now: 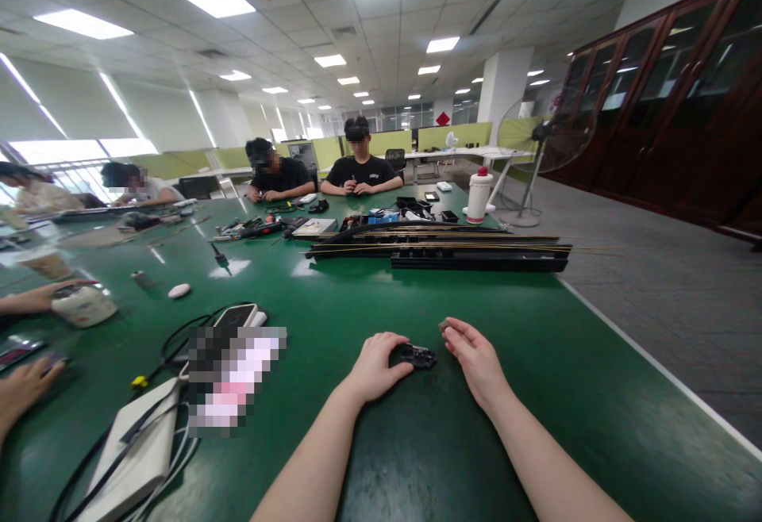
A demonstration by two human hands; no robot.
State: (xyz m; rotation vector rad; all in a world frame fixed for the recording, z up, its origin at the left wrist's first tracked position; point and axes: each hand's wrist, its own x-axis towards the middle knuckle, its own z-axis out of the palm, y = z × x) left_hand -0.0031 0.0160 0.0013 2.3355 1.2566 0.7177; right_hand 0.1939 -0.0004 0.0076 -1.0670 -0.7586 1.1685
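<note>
On the green table, my left hand (pixel 377 365) grips the left end of a small black plastic part (pixel 421 357) between thumb and fingers. Fine details on the part's top are too small to make out. Just to its right, my right hand (pixel 473 355) pinches a tiny greyish piece (pixel 444 325) between thumb and fingertips, held apart from the black part. What kind of piece it is cannot be made out.
Long black rails with thin brass-coloured rods (pixel 476 252) lie across the table ahead. A white bottle with a red top (pixel 479 197) stands behind them. To my left are a white box (pixel 134 450), cables and a phone (pixel 235 320). Co-workers sit around the table.
</note>
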